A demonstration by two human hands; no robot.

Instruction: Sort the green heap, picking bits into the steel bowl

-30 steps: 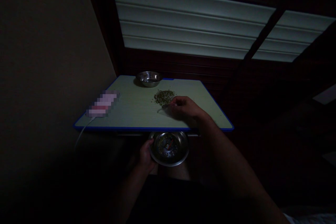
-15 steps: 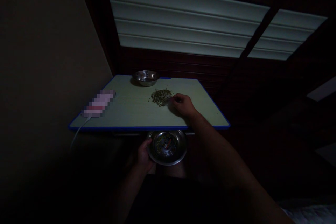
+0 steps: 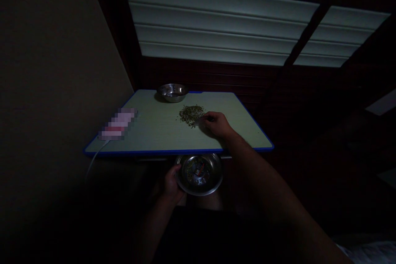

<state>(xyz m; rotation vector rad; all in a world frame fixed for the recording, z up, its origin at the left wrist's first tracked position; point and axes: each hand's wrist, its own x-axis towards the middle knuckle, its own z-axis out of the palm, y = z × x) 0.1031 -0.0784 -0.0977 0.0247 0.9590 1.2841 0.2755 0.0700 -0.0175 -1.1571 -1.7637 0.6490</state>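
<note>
Below the near edge of the table, my left hand [image 3: 172,183] grips the left rim of a round stainless steel bowl [image 3: 213,185]. Some small greenish bits and a dark label-like patch show in its bottom. My right hand [image 3: 218,124] is over the tabletop, its fingers pinched together at the lower right of a loose pile of small green beans or seeds [image 3: 190,113]. Something pale shows at those fingertips, too dim to name. Behind the pile, a second steel bowl [image 3: 172,93] stands upright near the table's back edge.
The pale table [image 3: 151,132] has a blue rim. A blurred pink phone-like object [image 3: 118,124] lies at its left edge, a white cable [image 3: 95,156] hanging from it. A wall [image 3: 62,49] borders the left side; a dark wooden panel with pale slats [image 3: 216,24] rises behind.
The view has shifted slightly. My right fingertips stay at the pile's lower right edge, where a few grains lie a little differently. My left hand still holds the bowl.
</note>
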